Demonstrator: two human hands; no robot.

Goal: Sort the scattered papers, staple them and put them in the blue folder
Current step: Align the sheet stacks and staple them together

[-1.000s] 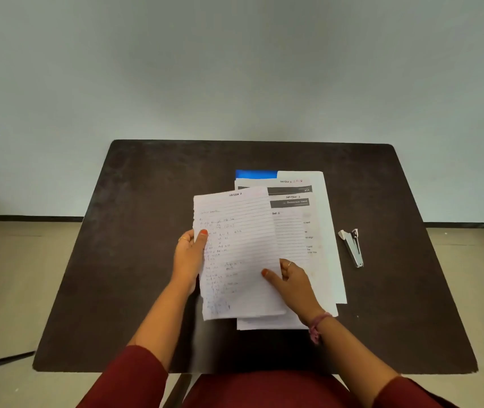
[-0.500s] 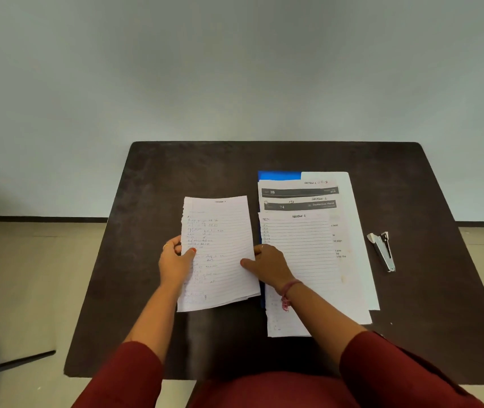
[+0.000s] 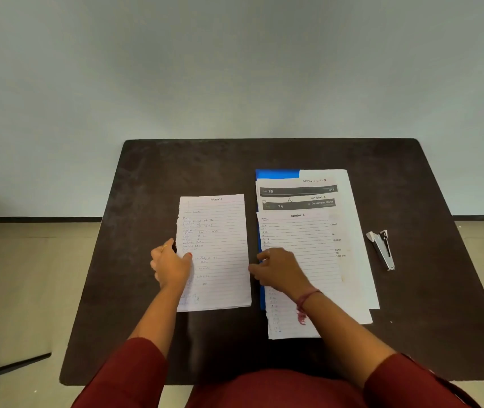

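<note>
A lined handwritten sheet headed "Section 1" (image 3: 217, 251) lies flat on the dark table (image 3: 176, 166), left of centre. My left hand (image 3: 170, 266) pinches its left edge, thumb on top. To the right, a fanned stack of papers (image 3: 302, 231) covers the blue folder (image 3: 276, 174), of which only a top corner and a thin left strip show. My right hand (image 3: 279, 272) rests on the left side of that stack, fingers loosely curled, one fingertip at the lined sheet's right edge. A silver stapler (image 3: 382, 250) lies right of the stack.
The table stands against a plain pale wall (image 3: 235, 69). Tan floor (image 3: 14, 290) shows on both sides. My red sleeves and lap fill the bottom of the view, close to the table's near edge.
The lined sheet was carried left off the stack and laid flat on the table. My right hand let go of its right edge and now rests on the stack.
</note>
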